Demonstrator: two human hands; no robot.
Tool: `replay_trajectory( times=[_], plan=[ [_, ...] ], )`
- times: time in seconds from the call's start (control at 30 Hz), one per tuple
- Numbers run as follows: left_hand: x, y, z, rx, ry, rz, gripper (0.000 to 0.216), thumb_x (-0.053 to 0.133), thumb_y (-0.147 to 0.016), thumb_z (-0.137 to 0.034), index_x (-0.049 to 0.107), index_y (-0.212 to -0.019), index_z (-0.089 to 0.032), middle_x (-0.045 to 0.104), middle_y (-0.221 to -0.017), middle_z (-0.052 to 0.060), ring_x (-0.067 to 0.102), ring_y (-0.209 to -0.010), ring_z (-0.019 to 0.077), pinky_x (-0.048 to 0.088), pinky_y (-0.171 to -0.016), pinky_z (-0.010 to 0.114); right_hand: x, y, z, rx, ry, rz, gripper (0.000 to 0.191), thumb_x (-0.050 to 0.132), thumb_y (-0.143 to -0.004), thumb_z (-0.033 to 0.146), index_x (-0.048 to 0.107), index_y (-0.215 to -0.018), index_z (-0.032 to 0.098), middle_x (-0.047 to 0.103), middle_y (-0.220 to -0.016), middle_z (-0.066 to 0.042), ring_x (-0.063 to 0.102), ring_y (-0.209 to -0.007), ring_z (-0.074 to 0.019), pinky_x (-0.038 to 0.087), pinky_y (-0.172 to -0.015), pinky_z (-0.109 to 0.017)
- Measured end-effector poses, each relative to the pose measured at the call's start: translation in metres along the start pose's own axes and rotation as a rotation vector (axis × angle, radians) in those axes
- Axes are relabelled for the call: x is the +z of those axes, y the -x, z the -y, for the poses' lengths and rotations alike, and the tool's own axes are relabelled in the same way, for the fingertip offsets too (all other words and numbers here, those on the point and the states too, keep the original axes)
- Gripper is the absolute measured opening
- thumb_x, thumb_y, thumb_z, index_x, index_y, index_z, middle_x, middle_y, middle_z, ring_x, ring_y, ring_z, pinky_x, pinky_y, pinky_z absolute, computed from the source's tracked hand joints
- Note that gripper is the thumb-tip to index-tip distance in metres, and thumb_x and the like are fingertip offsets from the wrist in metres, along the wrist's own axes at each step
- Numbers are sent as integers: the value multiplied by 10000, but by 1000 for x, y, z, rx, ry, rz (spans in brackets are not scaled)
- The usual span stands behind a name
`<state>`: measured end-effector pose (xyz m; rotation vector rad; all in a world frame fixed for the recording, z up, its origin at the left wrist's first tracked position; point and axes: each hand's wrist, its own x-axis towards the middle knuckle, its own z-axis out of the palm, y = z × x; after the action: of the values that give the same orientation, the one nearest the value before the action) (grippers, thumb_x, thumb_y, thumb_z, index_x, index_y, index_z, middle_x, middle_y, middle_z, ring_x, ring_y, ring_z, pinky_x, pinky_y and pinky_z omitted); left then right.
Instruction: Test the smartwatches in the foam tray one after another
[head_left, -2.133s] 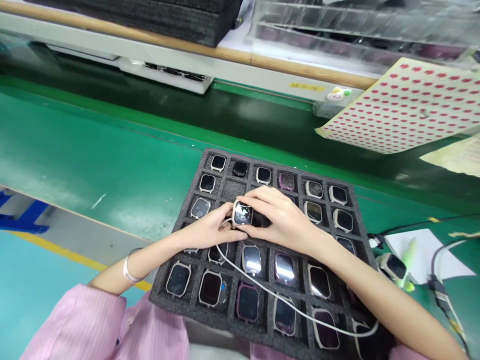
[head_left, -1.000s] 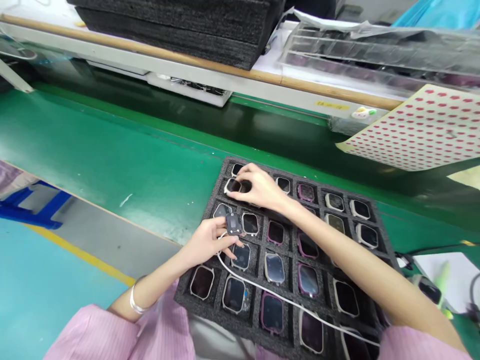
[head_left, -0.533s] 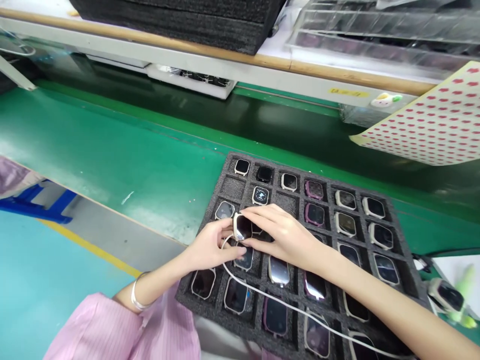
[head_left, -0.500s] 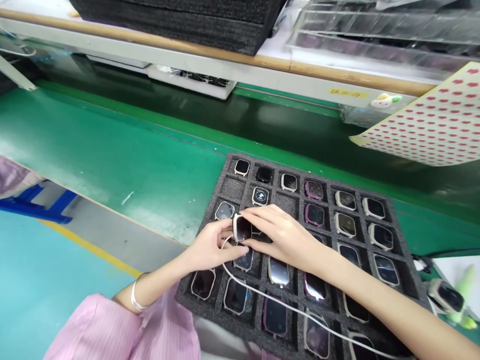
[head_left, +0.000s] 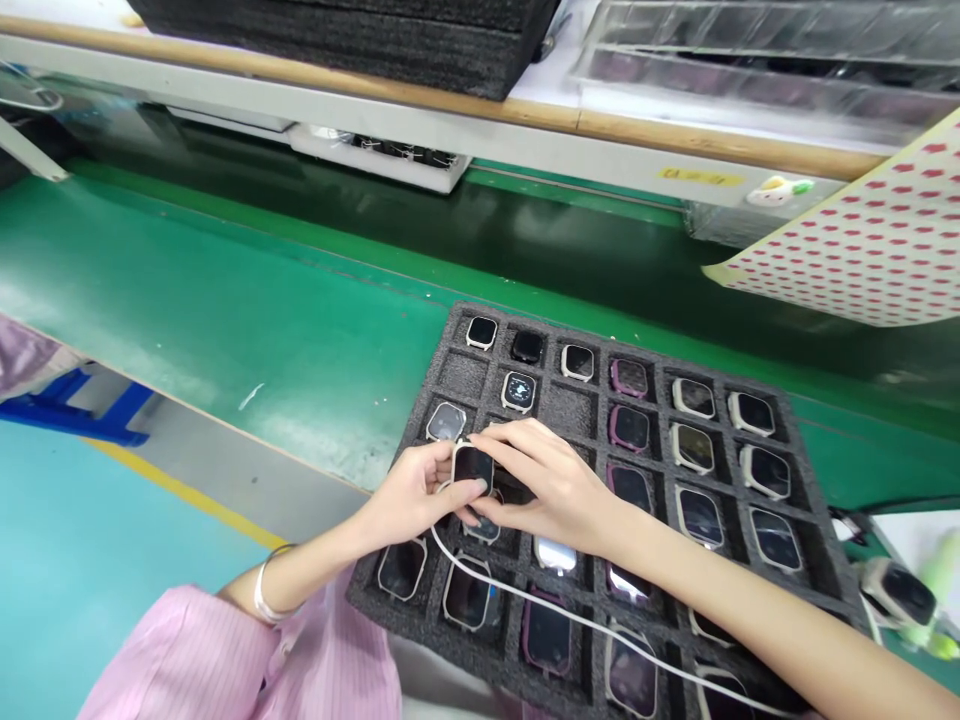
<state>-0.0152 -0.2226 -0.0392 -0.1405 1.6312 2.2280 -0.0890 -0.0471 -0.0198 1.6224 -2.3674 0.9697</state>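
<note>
Between my two hands is a smartwatch case without a strap, its dark screen facing up. My left hand is closed on its left and lower edge, thumb on the front. Fingers of my right hand grip its top and right side. A white cable runs from behind the watch, under my left hand, across to the lower right; its end is hidden. Below the hands lies a dark grey foam tray with several watch cases in its compartments. One watch there has a lit dial.
The green bench stretches left of the tray. Above it runs a shelf holding a black foam block and clear plastic trays. A dotted sheet hangs at the right. Another watch sits beside the tray.
The watch in my hands has shifted slightly left and down and turned its screen more upward. My left thumb now rests on its front. My right hand has moved a little left with it.
</note>
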Motion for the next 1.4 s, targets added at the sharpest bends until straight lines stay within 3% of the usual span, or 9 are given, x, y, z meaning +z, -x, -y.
replay_trajectory(
  times=[0.37,0.67,0.83,1.07,1.27,1.4],
  plan=[
    [1,1,-4,-18,-28,11,342,681,-774,-376,574,-968,-115,655,-780,56,673,-696,177,581,-590,277,0,2,1,15,-22,24,395,609,-837,289,532,-1201,153,638,-1007,-123,610,-893,-232,524,-770,-393],
    [2,-2,-10,-122,-7,40,347,650,-797,-418,529,-916,-116,649,-556,14,638,-441,138,524,-445,209,-1,0,-1,100,-107,45,378,635,-813,280,559,-1163,158,630,-989,-109,616,-883,-227,539,-773,-382],
    [0,-3,-11,-119,21,65,334,625,-819,-420,545,-921,-113,683,-591,46,668,-477,158,535,-461,209,-2,-4,-2,170,-216,68,368,643,-814,298,593,-1152,162,632,-964,-100,627,-851,-211,547,-735,-346],
    [-6,-6,-9,-106,103,85,376,554,-852,-481,575,-847,-106,737,-726,131,638,-436,123,477,-401,167,-1,-14,-7,320,-415,91,312,702,-790,316,663,-1050,148,602,-765,-31,560,-647,-144,504,-607,-284],
    [-6,-7,-11,-134,171,82,482,454,-892,-522,620,-867,-71,734,-717,160,644,-451,134,480,-402,173,-4,-16,-7,401,-457,131,286,661,-827,329,679,-1036,135,576,-724,-20,542,-641,-144,478,-579,-274],
    [-5,-6,-11,-120,169,86,418,496,-886,-483,609,-850,-82,734,-720,149,647,-460,131,483,-405,166,-4,-15,-5,390,-455,121,297,686,-805,328,681,-1026,130,580,-737,-24,557,-655,-150,486,-605,-285]
  ],
)
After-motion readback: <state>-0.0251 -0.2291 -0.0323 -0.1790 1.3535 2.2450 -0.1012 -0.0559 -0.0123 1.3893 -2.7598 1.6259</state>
